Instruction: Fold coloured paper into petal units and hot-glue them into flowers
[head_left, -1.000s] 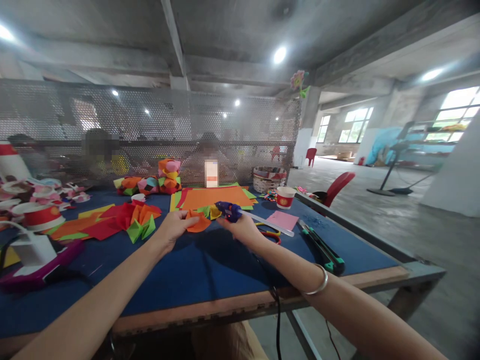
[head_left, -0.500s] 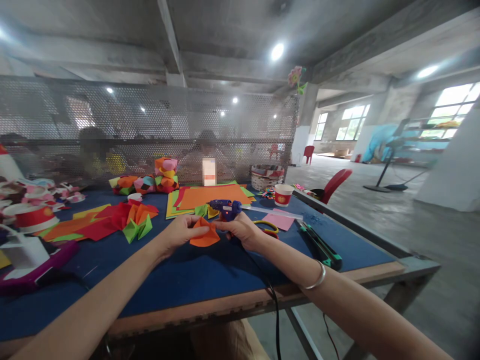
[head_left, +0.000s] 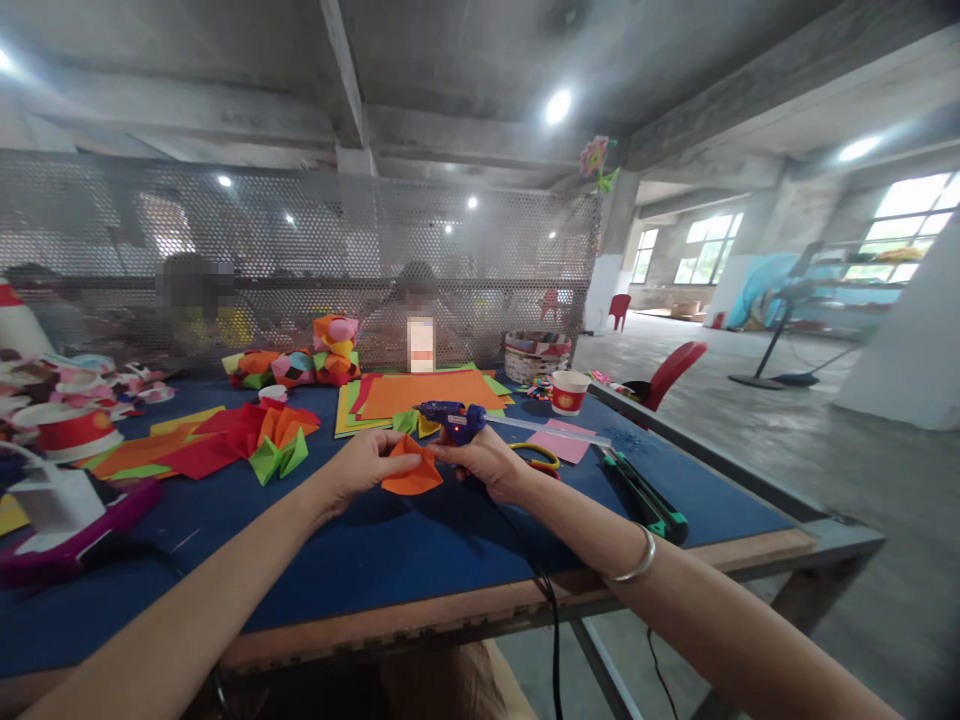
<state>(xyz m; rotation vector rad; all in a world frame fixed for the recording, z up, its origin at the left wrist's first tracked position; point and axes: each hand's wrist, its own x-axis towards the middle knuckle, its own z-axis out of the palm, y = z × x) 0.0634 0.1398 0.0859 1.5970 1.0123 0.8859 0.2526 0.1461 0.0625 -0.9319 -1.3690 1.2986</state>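
Observation:
An orange folded paper piece (head_left: 412, 474) is pinched between the thumb and fingers of my left hand (head_left: 367, 466), just above the blue table top (head_left: 337, 570). My right hand (head_left: 487, 462) is wrapped round a blue hot glue gun (head_left: 459, 424) with a small red light and a clear glue stick (head_left: 547, 430) out of its back. The thumb of that hand reaches the paper's right edge. The gun's nozzle points left, over green and yellow folded paper (head_left: 416, 424) behind the orange piece. Its black cord (head_left: 553, 620) drops over the table's front edge.
Scissors (head_left: 541, 460), a pink sheet (head_left: 561, 442) and a green-black cutter (head_left: 646, 495) lie at right. Behind stand a paper cup (head_left: 570, 393), a basket (head_left: 536, 356) and stacked coloured sheets (head_left: 442, 393). Folded papers (head_left: 277, 455) and a purple power strip (head_left: 75, 550) are at left.
The view has shifted very slightly. Both hands hold the same pose, with the orange paper and the glue gun still in them.

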